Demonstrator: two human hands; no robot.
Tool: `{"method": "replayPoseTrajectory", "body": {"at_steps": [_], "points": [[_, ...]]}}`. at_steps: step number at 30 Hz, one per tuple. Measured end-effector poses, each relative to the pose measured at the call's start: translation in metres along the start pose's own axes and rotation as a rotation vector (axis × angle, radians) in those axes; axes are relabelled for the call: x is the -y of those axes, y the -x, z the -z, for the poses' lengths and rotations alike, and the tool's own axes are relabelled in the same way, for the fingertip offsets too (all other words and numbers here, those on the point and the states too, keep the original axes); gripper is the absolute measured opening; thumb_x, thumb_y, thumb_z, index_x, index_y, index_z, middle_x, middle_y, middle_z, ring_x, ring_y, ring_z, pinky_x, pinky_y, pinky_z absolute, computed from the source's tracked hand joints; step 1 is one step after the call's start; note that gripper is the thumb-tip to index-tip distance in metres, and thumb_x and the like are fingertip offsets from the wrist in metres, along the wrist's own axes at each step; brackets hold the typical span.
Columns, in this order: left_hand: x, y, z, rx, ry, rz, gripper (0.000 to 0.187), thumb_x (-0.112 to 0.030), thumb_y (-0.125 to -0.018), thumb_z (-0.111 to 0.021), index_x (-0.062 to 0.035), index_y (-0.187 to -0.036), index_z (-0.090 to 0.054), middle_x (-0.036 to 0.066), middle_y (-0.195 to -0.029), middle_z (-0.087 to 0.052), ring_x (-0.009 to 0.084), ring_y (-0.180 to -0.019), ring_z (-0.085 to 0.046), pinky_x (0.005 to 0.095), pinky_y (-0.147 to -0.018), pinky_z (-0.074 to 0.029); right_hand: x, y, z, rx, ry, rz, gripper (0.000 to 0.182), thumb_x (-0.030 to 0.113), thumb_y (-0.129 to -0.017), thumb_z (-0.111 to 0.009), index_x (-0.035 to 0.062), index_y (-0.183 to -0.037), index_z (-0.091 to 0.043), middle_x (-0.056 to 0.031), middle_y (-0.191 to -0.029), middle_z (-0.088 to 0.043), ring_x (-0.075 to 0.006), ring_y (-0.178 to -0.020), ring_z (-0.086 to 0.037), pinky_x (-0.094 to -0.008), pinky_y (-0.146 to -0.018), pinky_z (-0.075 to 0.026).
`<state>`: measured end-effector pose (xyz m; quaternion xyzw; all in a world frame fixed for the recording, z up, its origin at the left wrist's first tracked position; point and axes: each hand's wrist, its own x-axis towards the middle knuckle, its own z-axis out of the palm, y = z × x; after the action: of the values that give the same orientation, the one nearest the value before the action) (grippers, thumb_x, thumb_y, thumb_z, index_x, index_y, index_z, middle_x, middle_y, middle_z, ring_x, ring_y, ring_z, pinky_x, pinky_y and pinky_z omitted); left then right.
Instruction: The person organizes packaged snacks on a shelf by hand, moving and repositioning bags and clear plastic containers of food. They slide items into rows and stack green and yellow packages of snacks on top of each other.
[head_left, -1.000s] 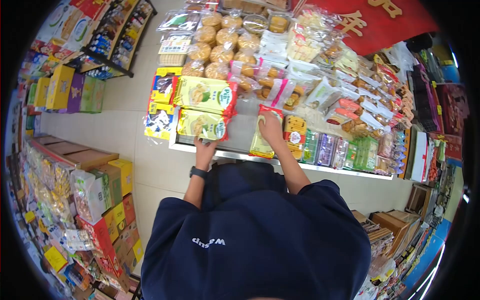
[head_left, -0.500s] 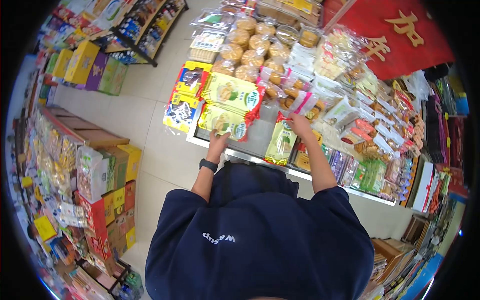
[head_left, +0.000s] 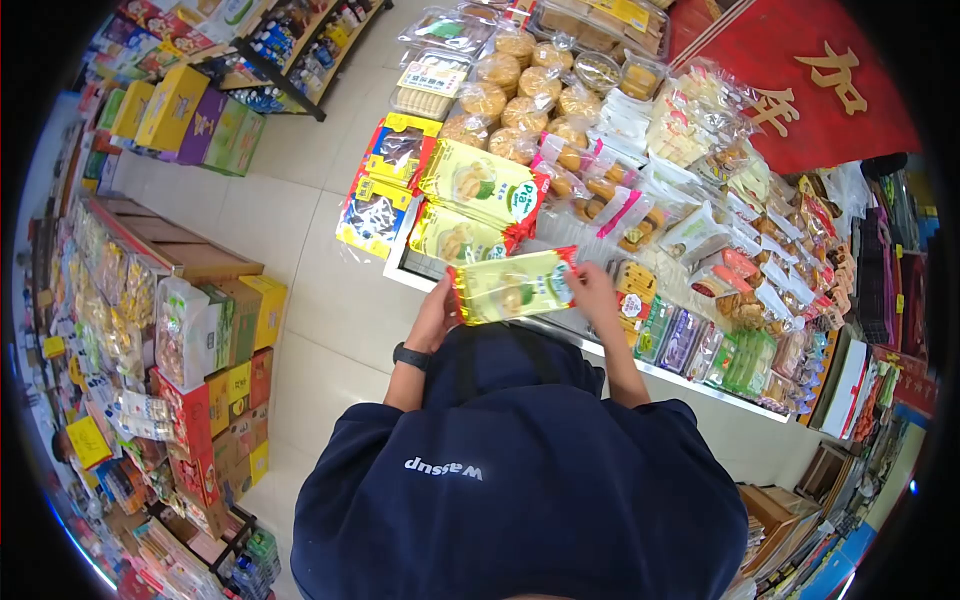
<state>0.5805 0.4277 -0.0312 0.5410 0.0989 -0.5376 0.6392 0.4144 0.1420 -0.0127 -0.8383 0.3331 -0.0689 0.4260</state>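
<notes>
A pale green snack packet (head_left: 512, 287) with red ends is held crosswise between my two hands, above the near edge of the display table (head_left: 402, 270). My left hand (head_left: 434, 316) grips its left end, with a dark watch on the wrist. At its right end my right hand (head_left: 595, 295) is closed on the red seal, slightly blurred. Just beyond lie similar green packets (head_left: 480, 183) in a pile. A yellow-and-blue packet (head_left: 373, 215) sits left of that pile.
Round wrapped pastries (head_left: 505, 103) stand in rows farther back. Bagged snacks (head_left: 700, 240) cover the table's right side, near a red banner (head_left: 800, 75). Stacked cartons (head_left: 225, 400) line the left across the tiled floor (head_left: 320, 300).
My right hand has brought the packet from upright on the table's right to crosswise in front of me. My left hand has left the pile and taken hold of the packet's left end.
</notes>
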Motion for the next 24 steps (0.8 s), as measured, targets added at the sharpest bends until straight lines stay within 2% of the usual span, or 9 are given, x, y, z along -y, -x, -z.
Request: {"method": "replayPoseTrajectory", "body": {"at_steps": [3, 5, 7, 10, 13, 14, 18, 20, 24], "points": [[-0.015, -0.010, 0.018, -0.126, 0.014, -0.147, 0.056, -0.051, -0.109, -0.039, -0.0080, -0.142, -0.054, 0.007, -0.129, -0.067, 0.0200, -0.112, -0.069, 0.0390, -0.092, -0.058, 0.013, 0.002, -0.047, 0.082, -0.035, -0.106, 0.031, 0.031, -0.093, -0.072, 0.0006, -0.093, -0.065, -0.0201, -0.085, -0.069, -0.0321, -0.078, -0.069, -0.0423, -0.071, -0.052], [-0.031, -0.013, 0.032, -0.253, -0.110, -0.226, 0.050, -0.043, -0.109, -0.042, -0.0068, -0.142, -0.054, 0.006, -0.125, -0.068, 0.0176, -0.110, -0.068, 0.0396, -0.086, -0.060, 0.004, -0.001, -0.080, 0.151, -0.102, -0.102, 0.029, 0.029, -0.093, -0.071, 0.0001, -0.095, -0.065, -0.0203, -0.091, -0.071, -0.0319, -0.083, -0.071, -0.0416, -0.074, -0.054], [-0.049, -0.026, 0.048, -0.291, -0.269, -0.273, 0.045, -0.034, -0.108, -0.051, -0.0035, -0.140, -0.056, 0.006, -0.121, -0.069, 0.0153, -0.106, -0.067, 0.0347, -0.087, -0.057, 0.027, 0.000, -0.088, 0.202, -0.192, -0.109, 0.027, 0.025, -0.093, -0.071, -0.0001, -0.101, -0.066, -0.0195, -0.096, -0.073, -0.0314, -0.087, -0.072, -0.0403, -0.078, -0.054], [-0.077, -0.035, 0.054, -0.382, -0.484, -0.494, 0.046, -0.028, -0.102, -0.062, 0.0057, -0.132, -0.059, 0.014, -0.114, -0.071, 0.0188, -0.100, -0.067, 0.0300, -0.089, -0.052, 0.033, -0.009, -0.106, 0.239, -0.326, -0.087, 0.029, 0.021, -0.093, -0.070, -0.0003, -0.113, -0.067, -0.0176, -0.103, -0.074, -0.0296, -0.092, -0.073, -0.0381, -0.083, -0.055], [-0.095, -0.047, 0.053, -0.390, -0.627, -0.531, 0.051, -0.026, -0.099, -0.065, 0.0067, -0.136, -0.056, 0.019, -0.120, -0.070, 0.0251, -0.111, -0.066, 0.0337, -0.098, -0.050, 0.042, -0.018, -0.110, 0.243, -0.429, -0.095, 0.037, 0.018, -0.093, -0.069, -0.0014, -0.125, -0.065, -0.0149, -0.107, -0.074, -0.0253, -0.097, -0.072, -0.0358, -0.087, -0.055], [-0.082, -0.070, 0.068, -0.424, -0.683, -0.638, 0.056, -0.026, -0.096, -0.067, 0.0045, -0.141, -0.052, 0.023, -0.130, -0.065, 0.0322, -0.122, -0.062, 0.0371, -0.104, -0.047, 0.050, -0.019, -0.107, 0.241, -0.460, -0.107, 0.039, 0.017, -0.094, -0.069, -0.0018, -0.128, -0.065, -0.0140, -0.107, -0.074, -0.0236, -0.099, -0.072, -0.0351, -0.088, -0.055], [-0.082, -0.072, 0.061, -0.446, -0.830, -0.699, 0.064, -0.022, -0.091, -0.070, 0.0019, -0.146, -0.047, 0.027, -0.137, -0.060, 0.0398, -0.128, -0.058, 0.0399, -0.107, -0.045, 0.078, -0.015, -0.089, 0.369, -0.500, -0.228, 0.054, 0.011, -0.096, -0.068, 0.0013, -0.146, -0.051, -0.0116, -0.126, -0.067, -0.0193, -0.114, -0.065, -0.0323, -0.094, -0.053], [-0.082, -0.073, 0.065, -0.425, -0.850, -0.706, 0.063, -0.021, -0.091, -0.071, 0.0019, -0.145, -0.047, 0.027, -0.137, -0.060, 0.0395, -0.128, -0.058, 0.0400, -0.106, -0.046, 0.061, -0.006, -0.098, 0.340, -0.547, -0.200, 0.061, 0.010, -0.095, -0.069, 0.0028, -0.152, -0.046, -0.0118, -0.134, -0.063, -0.0198, -0.122, -0.061, -0.0334, -0.097, -0.053], [-0.079, -0.076, 0.073, -0.351, -0.792, -0.636, 0.065, -0.022, -0.092, -0.072, 0.0020, -0.147, -0.046, 0.025, -0.139, -0.059, 0.0336, -0.127, -0.059, 0.0383, -0.106, -0.045, 0.058, 0.016, -0.100, 0.267, -0.659, -0.152, 0.067, 0.018, -0.092, -0.074, 0.0015, -0.150, -0.046, -0.0166, -0.136, -0.061, -0.0252, -0.124, -0.060, -0.0360, -0.096, -0.053]]}}
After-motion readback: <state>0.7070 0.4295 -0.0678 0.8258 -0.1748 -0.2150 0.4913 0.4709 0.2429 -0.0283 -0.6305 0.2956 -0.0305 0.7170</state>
